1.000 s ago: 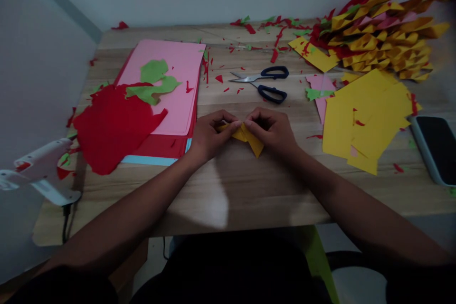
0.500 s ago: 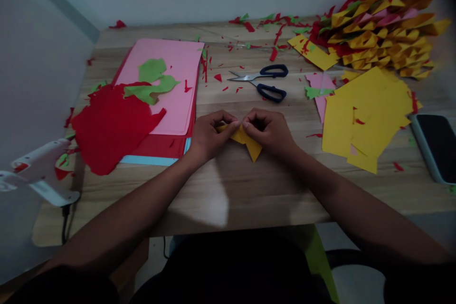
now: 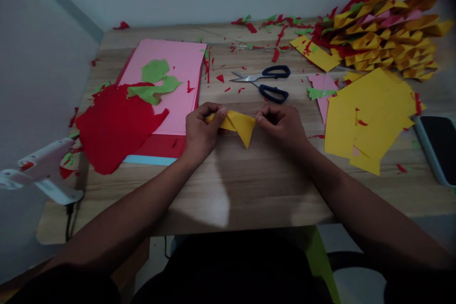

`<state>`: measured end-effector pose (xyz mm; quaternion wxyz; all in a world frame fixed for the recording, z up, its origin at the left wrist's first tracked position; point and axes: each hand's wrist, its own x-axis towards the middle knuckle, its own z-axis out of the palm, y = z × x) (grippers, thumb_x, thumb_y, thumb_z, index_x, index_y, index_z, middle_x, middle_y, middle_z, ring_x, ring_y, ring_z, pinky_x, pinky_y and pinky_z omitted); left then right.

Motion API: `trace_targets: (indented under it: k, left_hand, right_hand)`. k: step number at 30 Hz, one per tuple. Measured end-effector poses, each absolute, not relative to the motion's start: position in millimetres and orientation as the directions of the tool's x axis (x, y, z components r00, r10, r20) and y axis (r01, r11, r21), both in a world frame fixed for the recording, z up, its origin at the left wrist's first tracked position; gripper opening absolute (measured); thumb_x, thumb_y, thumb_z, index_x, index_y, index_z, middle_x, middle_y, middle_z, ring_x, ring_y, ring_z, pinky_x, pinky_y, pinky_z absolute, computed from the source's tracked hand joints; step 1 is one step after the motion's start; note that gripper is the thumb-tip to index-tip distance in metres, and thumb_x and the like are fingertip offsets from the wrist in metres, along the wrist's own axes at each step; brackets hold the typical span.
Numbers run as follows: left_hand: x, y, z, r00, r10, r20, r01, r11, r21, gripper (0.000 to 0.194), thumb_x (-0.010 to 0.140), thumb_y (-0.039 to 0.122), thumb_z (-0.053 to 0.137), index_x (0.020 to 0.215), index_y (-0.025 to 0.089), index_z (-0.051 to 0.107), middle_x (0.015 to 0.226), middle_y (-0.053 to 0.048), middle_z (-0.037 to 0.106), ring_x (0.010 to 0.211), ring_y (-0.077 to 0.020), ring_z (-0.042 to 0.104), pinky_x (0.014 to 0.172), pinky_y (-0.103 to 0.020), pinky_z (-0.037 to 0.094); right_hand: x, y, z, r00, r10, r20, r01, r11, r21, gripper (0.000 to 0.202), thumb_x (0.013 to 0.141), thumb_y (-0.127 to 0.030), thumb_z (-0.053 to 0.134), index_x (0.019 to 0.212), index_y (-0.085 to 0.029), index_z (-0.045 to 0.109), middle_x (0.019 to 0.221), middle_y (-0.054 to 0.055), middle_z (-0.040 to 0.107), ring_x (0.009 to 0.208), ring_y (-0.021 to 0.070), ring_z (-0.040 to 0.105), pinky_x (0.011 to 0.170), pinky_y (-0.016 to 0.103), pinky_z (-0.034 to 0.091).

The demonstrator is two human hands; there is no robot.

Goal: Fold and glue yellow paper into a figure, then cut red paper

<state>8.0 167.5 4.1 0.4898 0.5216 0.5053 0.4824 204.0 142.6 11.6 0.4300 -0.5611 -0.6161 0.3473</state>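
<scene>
My left hand (image 3: 201, 130) pinches a folded piece of yellow paper (image 3: 240, 123) between thumb and fingers, covering its left part. One pointed flap of the paper hangs down toward the table. At the paper's right corner, the closed thumb and fingertips of my right hand (image 3: 281, 123) pinch its edge. Just beyond the hands lie scissors (image 3: 256, 77) with dark blue handles, their blades parted and pointing left.
Left are pink sheets (image 3: 171, 59), torn red paper (image 3: 117, 128), green scraps (image 3: 153, 70) and a white glue gun (image 3: 50, 166). Right are yellow sheets (image 3: 370, 118), a phone (image 3: 436, 147) and a pile of folded yellow paper pieces (image 3: 392, 33). Small scraps litter the table's back.
My right hand has moved right, away from my left, and more of the folded yellow paper now shows between them. My left hand has shifted slightly left and away from me.
</scene>
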Motion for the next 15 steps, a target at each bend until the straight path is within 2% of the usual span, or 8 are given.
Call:
trace_targets:
  k: [4,7,11,15]
  left_hand:
    - [8.4,167.2,4.4,0.019,1.0,0.008,0.05,-0.009,0.999,0.02,0.08,0.038,0.069,0.081,0.018,0.064,0.074,0.0,0.064,0.056,-0.0105,0.059,0.043,-0.019,0.051]
    - [9.7,165.0,4.7,0.059,0.998,0.015,0.061,-0.019,0.998,0.022,0.077,0.039,0.072,0.08,0.018,0.065,0.075,0.0,0.066,0.057,-0.0111,0.06,0.044,-0.02,0.053]
    - [11.2,160.8,4.0,0.161,0.987,0.024,0.12,-0.044,0.992,0.027,0.074,0.043,0.075,0.078,0.017,0.068,0.073,-0.001,0.069,0.061,-0.0128,0.063,0.052,-0.022,0.055]
    - [10.4,158.9,3.1,0.232,0.972,0.041,0.201,-0.089,0.976,0.028,0.076,0.045,0.074,0.079,0.017,0.072,0.071,-0.003,0.071,0.059,-0.0133,0.063,0.053,-0.023,0.052]
  right_hand:
    - [205.5,142.7,9.4,0.095,0.984,0.151,0.372,0.105,-0.922,0.013,0.076,-0.025,0.063,0.065,-0.02,0.058,0.06,-0.002,0.054,0.057,0.0119,0.046,0.055,0.027,0.035]
    - [203.6,141.5,9.5,0.15,0.968,0.203,0.324,0.146,-0.935,0.012,0.079,-0.026,0.06,0.069,-0.021,0.058,0.064,-0.003,0.054,0.059,0.0123,0.047,0.058,0.028,0.037]
    - [195.8,138.3,10.4,0.035,0.978,0.206,0.286,0.188,-0.94,0.011,0.081,-0.032,0.063,0.083,-0.021,0.064,0.074,0.0,0.061,0.067,0.0147,0.054,0.063,0.029,0.043]
    - [188.3,136.2,9.2,-0.059,0.985,0.165,0.309,0.175,-0.935,0.016,0.082,-0.036,0.065,0.079,-0.02,0.064,0.074,0.001,0.064,0.069,0.0154,0.056,0.064,0.029,0.044]
